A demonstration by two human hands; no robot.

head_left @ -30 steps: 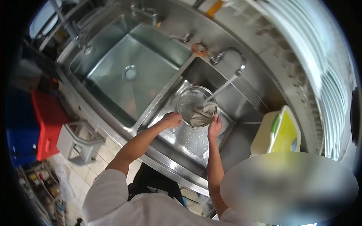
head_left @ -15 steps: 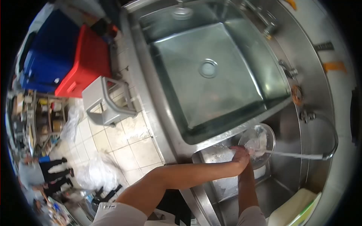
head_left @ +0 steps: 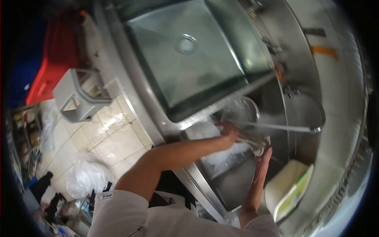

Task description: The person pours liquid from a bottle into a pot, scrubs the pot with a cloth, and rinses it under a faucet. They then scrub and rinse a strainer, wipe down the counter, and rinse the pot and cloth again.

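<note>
Your head-worn camera faces forward and steeply down, near your left hand and right hand, right of frame centre.

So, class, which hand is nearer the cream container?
Right. In the picture, the right hand, at one end of the cloth, is up and left of the cream container; the left hand, at the other end, is farther up and left.

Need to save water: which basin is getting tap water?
The basin under the left hand and right hand; the other basin, drain visible, gets no stream.
</note>
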